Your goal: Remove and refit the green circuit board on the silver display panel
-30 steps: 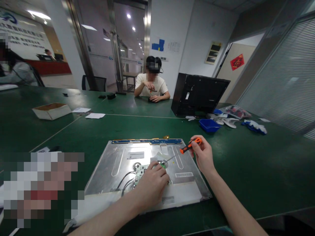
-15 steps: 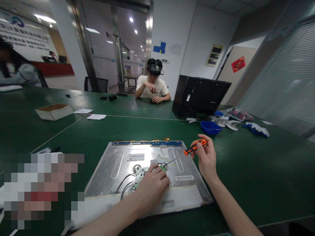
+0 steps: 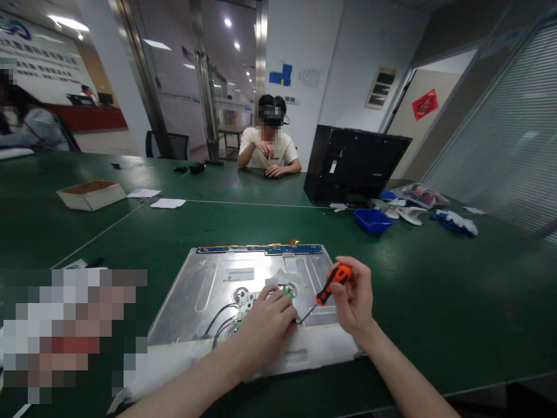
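A flat display panel lies back side up on the table in front of me, its metal backing showing. A blue circuit strip runs along its far edge. My left hand lies over a small green circuit board, fingers curled round its right part and covering much of it. Black cables lead off the board's left side. In my right hand is an orange-and-black screwdriver, gripped by the handle. Its shaft slants down left, with the tip close to my left fingertips; exact contact is hard to see.
Beyond the panel are a blue tray, blue-and-white gloves and a large black monitor. An open box and papers lie at the far left. Another person sits opposite. A blurred-out patch hides the near left.
The screwdriver has moved toward me and now points more steeply down, its tip shifted from the board's far right corner to its near right side. My left hand stays on the board.
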Demonstrator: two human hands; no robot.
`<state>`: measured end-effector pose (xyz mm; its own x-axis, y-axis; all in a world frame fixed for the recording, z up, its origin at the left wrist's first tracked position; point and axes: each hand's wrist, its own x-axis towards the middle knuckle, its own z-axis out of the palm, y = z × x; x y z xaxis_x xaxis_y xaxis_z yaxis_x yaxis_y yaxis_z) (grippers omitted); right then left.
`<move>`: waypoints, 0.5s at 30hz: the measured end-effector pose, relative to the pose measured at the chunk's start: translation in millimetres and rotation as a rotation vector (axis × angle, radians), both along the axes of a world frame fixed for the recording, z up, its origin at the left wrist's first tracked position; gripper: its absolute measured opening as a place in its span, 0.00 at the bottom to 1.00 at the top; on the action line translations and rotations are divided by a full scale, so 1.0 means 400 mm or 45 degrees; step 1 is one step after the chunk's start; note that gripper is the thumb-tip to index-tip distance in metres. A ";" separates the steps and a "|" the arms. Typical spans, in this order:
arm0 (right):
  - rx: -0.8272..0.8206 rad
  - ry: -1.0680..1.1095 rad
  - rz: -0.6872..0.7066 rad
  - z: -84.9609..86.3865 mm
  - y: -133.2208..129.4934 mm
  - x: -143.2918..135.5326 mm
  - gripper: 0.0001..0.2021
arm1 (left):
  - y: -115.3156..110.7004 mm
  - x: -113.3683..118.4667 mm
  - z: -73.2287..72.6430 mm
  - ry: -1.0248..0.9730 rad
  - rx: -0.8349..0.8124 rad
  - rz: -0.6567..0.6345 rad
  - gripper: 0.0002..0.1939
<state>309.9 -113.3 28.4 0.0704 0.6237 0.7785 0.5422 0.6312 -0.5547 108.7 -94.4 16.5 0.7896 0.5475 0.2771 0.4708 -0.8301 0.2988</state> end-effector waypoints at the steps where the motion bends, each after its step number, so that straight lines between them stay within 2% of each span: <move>1: 0.026 -0.068 0.005 -0.004 0.000 -0.001 0.19 | -0.001 -0.001 0.003 0.000 -0.006 -0.007 0.03; 6: 0.087 -0.287 -0.021 -0.007 0.003 -0.007 0.20 | -0.003 -0.004 0.009 -0.009 -0.014 -0.015 0.05; 15: 0.133 -0.342 -0.002 0.017 0.004 -0.030 0.19 | -0.003 -0.001 0.005 -0.014 0.031 -0.012 0.05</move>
